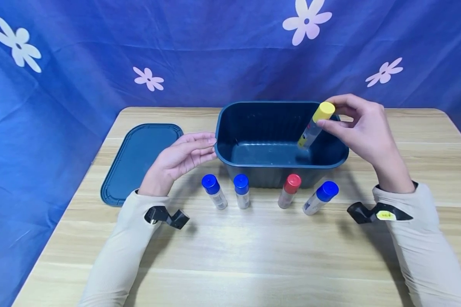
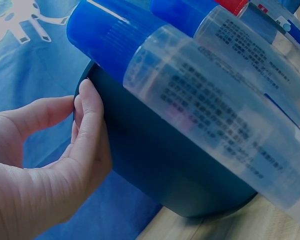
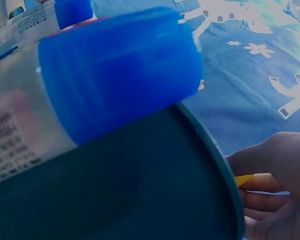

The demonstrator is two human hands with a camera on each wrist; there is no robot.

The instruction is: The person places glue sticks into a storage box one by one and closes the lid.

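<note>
My right hand [image 1: 363,128] pinches a glue stick with a yellow cap [image 1: 324,110] between thumb and fingers. Tilted, its clear tube reaches down inside the dark teal bin [image 1: 269,175], near the right end. In the right wrist view, only a sliver of yellow cap [image 3: 244,180] shows past the bin's rim. My left hand [image 1: 186,155] touches the bin's left end with fairly straight fingers at the rim. Standing in front of the bin are a red-capped glue stick [image 1: 290,191] and three blue-capped ones, one blue-capped stick [image 2: 190,115] large in the left wrist view.
Flat on the wooden table [image 1: 230,264], a dark teal lid [image 1: 138,157] lies left of the bin, partly behind my left hand. A blue cloth with white flowers [image 1: 215,51] hangs behind the table. Black wrist mounts [image 1: 169,216] stick out from both sleeves.
</note>
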